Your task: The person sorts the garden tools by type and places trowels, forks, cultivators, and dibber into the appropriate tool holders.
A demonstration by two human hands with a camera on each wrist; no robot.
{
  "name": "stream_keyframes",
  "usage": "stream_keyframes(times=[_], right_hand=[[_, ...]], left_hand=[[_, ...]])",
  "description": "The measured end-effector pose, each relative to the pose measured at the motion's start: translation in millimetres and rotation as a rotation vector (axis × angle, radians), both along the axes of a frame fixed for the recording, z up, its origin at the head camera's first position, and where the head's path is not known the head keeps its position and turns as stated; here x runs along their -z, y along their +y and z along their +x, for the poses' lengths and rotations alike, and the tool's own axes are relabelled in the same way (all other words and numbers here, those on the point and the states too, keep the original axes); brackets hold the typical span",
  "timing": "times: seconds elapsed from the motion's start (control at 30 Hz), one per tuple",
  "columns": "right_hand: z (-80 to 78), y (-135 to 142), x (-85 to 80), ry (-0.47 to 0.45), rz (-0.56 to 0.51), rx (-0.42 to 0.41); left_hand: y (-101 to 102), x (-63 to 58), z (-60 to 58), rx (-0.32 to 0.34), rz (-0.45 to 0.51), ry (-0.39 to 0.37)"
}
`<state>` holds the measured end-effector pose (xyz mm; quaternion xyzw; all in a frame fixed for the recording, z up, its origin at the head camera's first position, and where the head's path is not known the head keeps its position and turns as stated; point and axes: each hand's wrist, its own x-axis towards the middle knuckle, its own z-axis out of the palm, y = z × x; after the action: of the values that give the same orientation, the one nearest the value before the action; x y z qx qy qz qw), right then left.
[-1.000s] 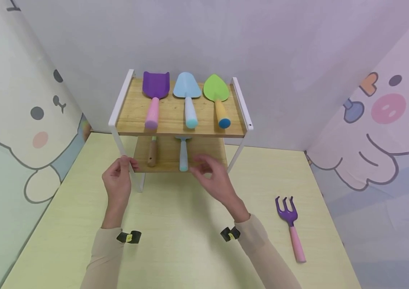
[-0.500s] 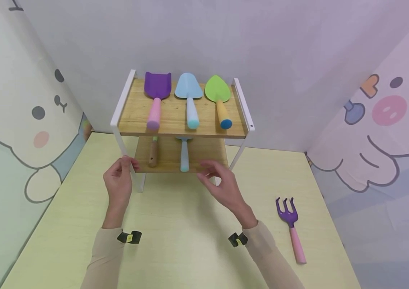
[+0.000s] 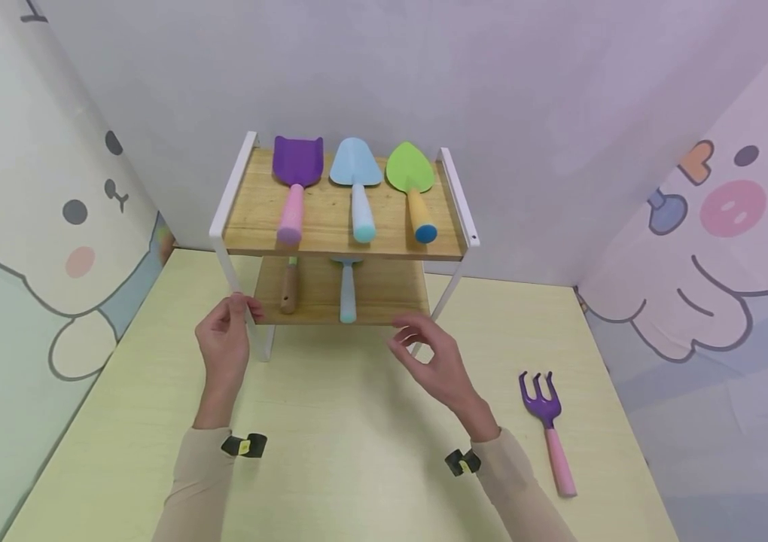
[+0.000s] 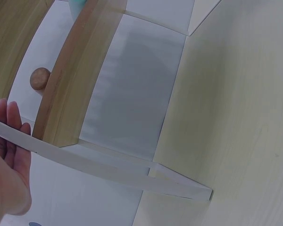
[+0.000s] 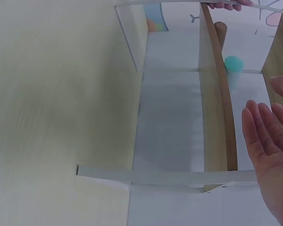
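A two-tier rack with wooden boards and white side frames [image 3: 228, 192] stands on the table. At its front left leg [image 4: 85, 160], my left hand [image 3: 224, 335] grips the white bar, fingers behind it. My right hand [image 3: 433, 360] hovers at the lower board's front right corner, its fingers loosely bent around nothing; in the right wrist view they show apart from the lower board [image 5: 219, 94]. That board bears a brown-handled tool [image 3: 288, 290] and a tool with a light blue handle [image 3: 347, 292]; the upper board hides their heads.
On the upper board lie a purple shovel [image 3: 297, 162] with a pink handle, a light blue trowel [image 3: 355, 162] and a green trowel [image 3: 409, 167] with a yellow handle. A purple hand fork [image 3: 547, 410] with a pink handle lies on the table at right.
My right hand has drawn away from the light blue handle, moving right and slightly toward me. My left hand keeps its hold on the rack leg, and the tools stay in place.
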<state>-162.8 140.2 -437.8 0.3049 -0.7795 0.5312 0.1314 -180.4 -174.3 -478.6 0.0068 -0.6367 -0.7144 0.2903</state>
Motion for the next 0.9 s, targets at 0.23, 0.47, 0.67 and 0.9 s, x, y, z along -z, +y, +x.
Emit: stream_keyframes(times=[0.23, 0.47, 0.67, 0.9], right_hand=[[6.0, 9.6, 7.2, 0.034, -0.019, 0.001], [10.6, 18.0, 14.7, 0.086, -0.028, 0.029], [14.8, 25.5, 21.6, 0.094, -0.027, 0.039], [20.0, 35.7, 29.6, 0.132, -0.033, 0.059]], left_hand=[[0.6, -0.3, 0.2, -0.009, -0.008, -0.005], [0.3, -0.5, 0.7, -0.006, -0.005, -0.005], [-0.6, -1.0, 1.1, -0.011, -0.02, -0.007], [-0.4, -0.9, 1.6, 0.001, -0.01, -0.009]])
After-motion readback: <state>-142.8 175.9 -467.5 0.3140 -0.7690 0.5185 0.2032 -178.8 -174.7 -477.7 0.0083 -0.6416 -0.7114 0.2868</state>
